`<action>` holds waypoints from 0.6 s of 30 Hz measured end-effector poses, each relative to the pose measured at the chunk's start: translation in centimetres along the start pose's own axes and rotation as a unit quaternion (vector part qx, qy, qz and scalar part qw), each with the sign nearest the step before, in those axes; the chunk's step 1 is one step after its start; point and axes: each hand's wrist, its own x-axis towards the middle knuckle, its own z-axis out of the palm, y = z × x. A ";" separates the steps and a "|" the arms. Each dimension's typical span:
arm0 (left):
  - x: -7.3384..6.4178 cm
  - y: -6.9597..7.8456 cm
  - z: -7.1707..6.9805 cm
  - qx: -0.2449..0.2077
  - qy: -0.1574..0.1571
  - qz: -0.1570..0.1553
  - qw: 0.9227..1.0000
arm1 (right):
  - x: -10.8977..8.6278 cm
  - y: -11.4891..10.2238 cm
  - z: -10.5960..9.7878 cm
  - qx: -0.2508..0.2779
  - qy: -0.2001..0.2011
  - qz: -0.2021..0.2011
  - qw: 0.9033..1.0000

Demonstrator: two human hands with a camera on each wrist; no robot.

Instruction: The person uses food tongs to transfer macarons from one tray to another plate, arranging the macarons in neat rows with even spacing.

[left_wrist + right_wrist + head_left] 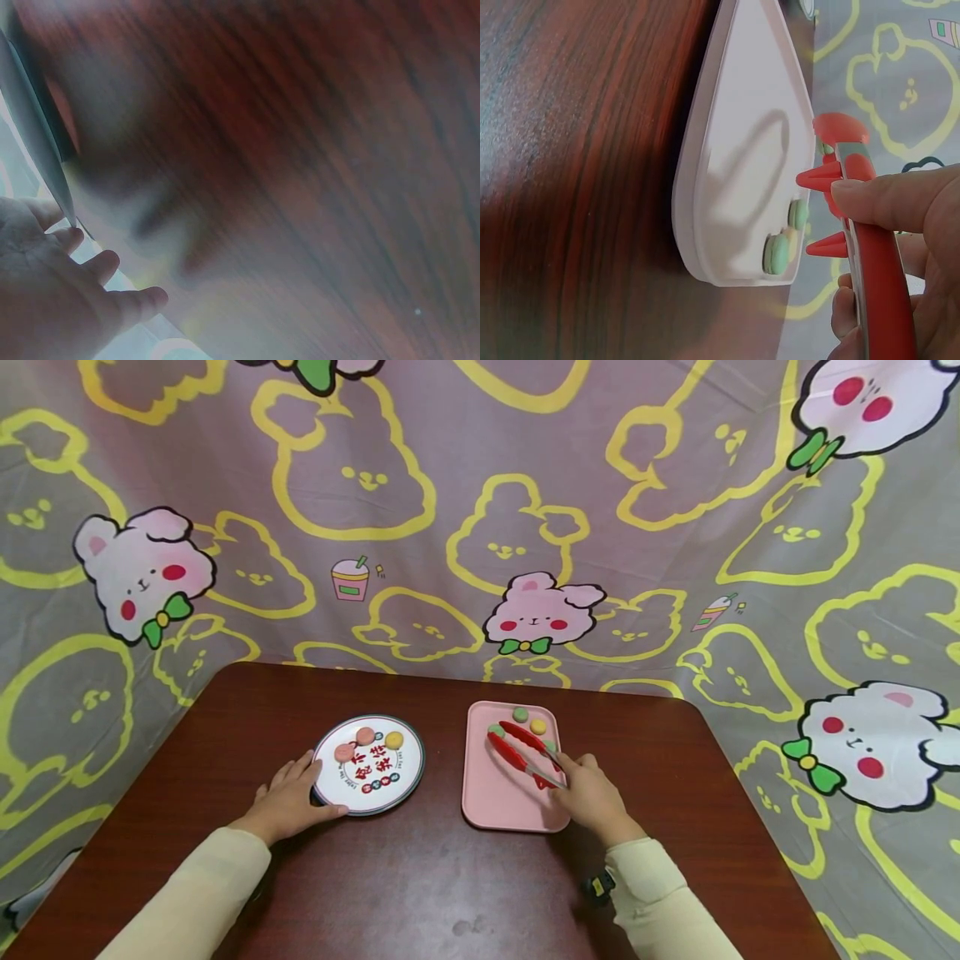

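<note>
On the left stands a round white plate (405,768) with red lettering, bearing two pink macarons (365,736) and a yellow macaron (393,740). My left hand (288,797) rests at its near left rim, with fingers spread and thumb along the front edge. In my right hand (592,797) I hold red-handled tongs (881,292) over a pink tray (487,802). Between the tong tips in the head view is a green macaron (496,729). Two more green macarons (777,253) and a yellow one (537,727) lie toward the tray's far right end.
Both plate and tray stand on a dark reddish-brown wooden table (442,877). Behind it and at both sides hangs a grey cloth (420,560) with yellow outlines and cartoon rabbits. A black wrist strap (598,887) shows below my right sleeve.
</note>
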 end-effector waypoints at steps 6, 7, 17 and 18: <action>0.0 0.0 0.0 0.001 0.001 0.003 1.000 | -0.2 -0.3 0.0 -0.001 0.009 -0.008 1.000; 0.0 0.0 0.0 0.000 0.001 0.003 1.000 | -0.2 -0.4 0.0 -0.001 0.008 -0.008 1.000; 0.0 0.0 0.0 -0.002 -0.004 -0.002 1.000 | -0.4 -0.9 -0.1 -0.006 0.016 -0.021 1.000; 0.0 0.0 0.0 -0.001 -0.004 -0.002 1.000 | -0.5 -0.9 -0.1 -0.005 0.016 -0.021 1.000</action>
